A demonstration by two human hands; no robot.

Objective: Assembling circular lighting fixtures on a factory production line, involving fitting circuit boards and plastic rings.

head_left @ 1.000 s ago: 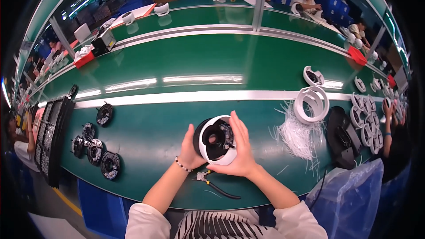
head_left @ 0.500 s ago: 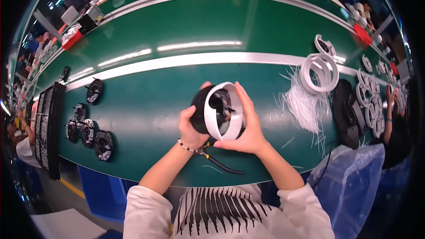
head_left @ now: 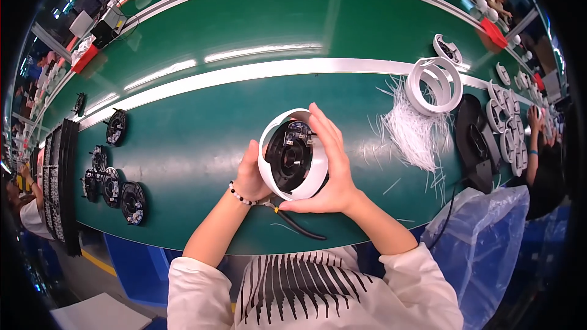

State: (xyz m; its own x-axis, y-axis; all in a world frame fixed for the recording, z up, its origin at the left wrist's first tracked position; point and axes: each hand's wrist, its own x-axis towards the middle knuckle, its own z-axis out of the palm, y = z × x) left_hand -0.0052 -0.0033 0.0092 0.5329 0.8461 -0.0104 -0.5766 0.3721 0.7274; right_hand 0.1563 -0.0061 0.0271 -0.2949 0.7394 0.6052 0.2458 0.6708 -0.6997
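A white plastic ring (head_left: 316,175) is held over the middle of the bench, its open side tilted toward me. Inside it sits a black round part (head_left: 282,170) with a small circuit board along its upper edge and a hole in its middle. My right hand (head_left: 333,174) wraps the ring's right side, thumb along the bottom and fingers over the top. My left hand (head_left: 249,174) grips from the left, thumb up; its fingertips are hidden behind the ring and black part. Below lie pliers (head_left: 299,225) with dark handles, partly covered by my left wrist.
Several black round parts with boards (head_left: 111,186) lie at left, beside a stacked black rack (head_left: 60,177). On the right are a pile of white strips (head_left: 416,140), stacked white rings (head_left: 455,88), a black moulded piece (head_left: 472,137) and a clear plastic bag (head_left: 474,232). A co-worker's arm (head_left: 534,146) shows far right.
The white ring has turned to face me and the black part, earlier at its left, now sits inside it. Both hands shifted slightly left. The whole view shifted slightly too.
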